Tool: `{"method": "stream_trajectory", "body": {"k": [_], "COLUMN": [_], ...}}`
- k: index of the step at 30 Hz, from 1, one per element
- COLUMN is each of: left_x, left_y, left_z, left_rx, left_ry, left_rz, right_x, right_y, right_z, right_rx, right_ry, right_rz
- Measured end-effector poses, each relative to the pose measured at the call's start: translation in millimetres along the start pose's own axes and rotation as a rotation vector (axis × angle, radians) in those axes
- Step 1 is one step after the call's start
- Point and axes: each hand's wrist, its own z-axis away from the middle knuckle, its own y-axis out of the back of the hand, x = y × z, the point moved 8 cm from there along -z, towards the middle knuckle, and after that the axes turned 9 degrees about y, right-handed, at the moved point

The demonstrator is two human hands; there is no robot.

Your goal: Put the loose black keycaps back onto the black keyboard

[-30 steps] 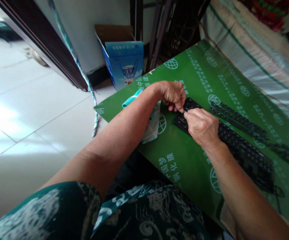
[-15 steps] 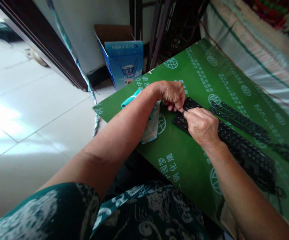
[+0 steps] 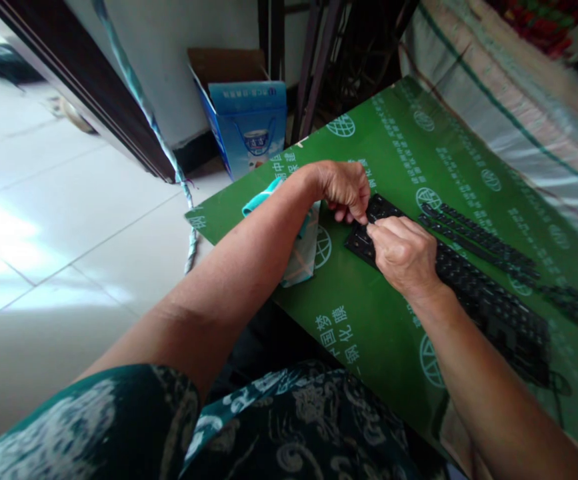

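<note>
A black keyboard (image 3: 493, 310) lies slantwise on the green board (image 3: 369, 307), its keycaps off over much of its surface. Over its far left end, my left hand (image 3: 346, 190) is closed with the fingertips pinched together and pointing down. My right hand (image 3: 403, 253) is closed too, thumb and forefinger pinched right beside the left fingertips. Whatever small thing is between the fingers is too small to make out. Behind the keyboard, loose black keycaps (image 3: 489, 243) are laid out in rows, with a looser heap at the right.
A folded cloth (image 3: 301, 257) with a turquoise part lies under my left forearm. Beyond the board's far edge stands an open blue carton (image 3: 251, 127). A cloth-wrapped cord (image 3: 141, 93) hangs at the left, and a draped bed (image 3: 529, 113) borders the board's right side.
</note>
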Motion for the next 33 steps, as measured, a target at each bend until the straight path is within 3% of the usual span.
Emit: {"method": "stream_trajectory", "body": {"k": [12, 21, 33], "left_x": [1, 0, 0], "left_y": [1, 1, 1], "left_z": [3, 1, 4], "left_rx": [0.021, 0.013, 0.028], "left_ry": [-0.007, -0.013, 0.024], "left_rz": [-0.002, 0.01, 0.015], "right_x": [19, 10, 31], "right_y": [0, -1, 0], "right_z": [-2, -2, -12], "right_rx": [0.056, 0.041, -0.026], "right_ry": [-0.133, -0.074, -0.226], "right_rz": [-0.264, -0.124, -0.405]}}
